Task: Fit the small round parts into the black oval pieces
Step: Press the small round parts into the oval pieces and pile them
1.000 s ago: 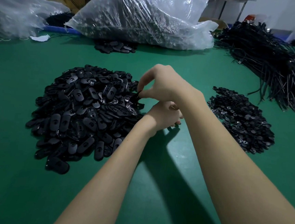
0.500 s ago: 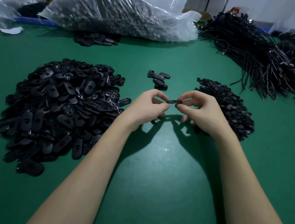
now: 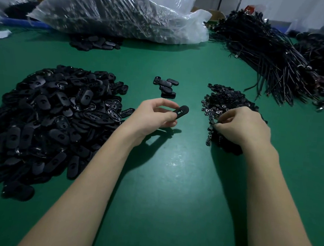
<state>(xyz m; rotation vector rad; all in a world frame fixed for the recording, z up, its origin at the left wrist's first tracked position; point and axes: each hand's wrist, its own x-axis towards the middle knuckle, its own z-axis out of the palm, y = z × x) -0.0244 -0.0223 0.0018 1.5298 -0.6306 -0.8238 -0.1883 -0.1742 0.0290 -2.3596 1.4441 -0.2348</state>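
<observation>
- Left hand (image 3: 156,115): grip narrow, thumb and fingers pinching one black oval piece (image 3: 181,111) by its near end, held clear of the tabletop (image 3: 171,182) with its slotted face turned toward the camera.
- Right hand (image 3: 243,128): fingers curled down into the heap of small round parts (image 3: 225,103); fingertips appear to nip one small part at the heap's near-left edge, though the part itself is too small to confirm.
- Risk, right grip: the round parts lie tangled and thin; two may lift together, or the one picked may slip out on the way across to the left grip.
- Risk, left grip: the oval is held only at one end, so pressing a part into its slot could tip or twist it out of the pinch.
- Risk, fit: a round part presented upside down or off the slot would likely not seat.
- Left of the left grip: large mound of black oval pieces (image 3: 54,117), loosely heaped.
- Just beyond the left grip: small cluster of ovals (image 3: 166,87), possibly finished ones; cannot tell.
- Surface: green matte tabletop, soft glare between the forearms.
- Far beyond both grips: clear plastic sack (image 3: 118,9) of dark stock, more ovals at its foot, bundled black cords (image 3: 271,54) at far right.
</observation>
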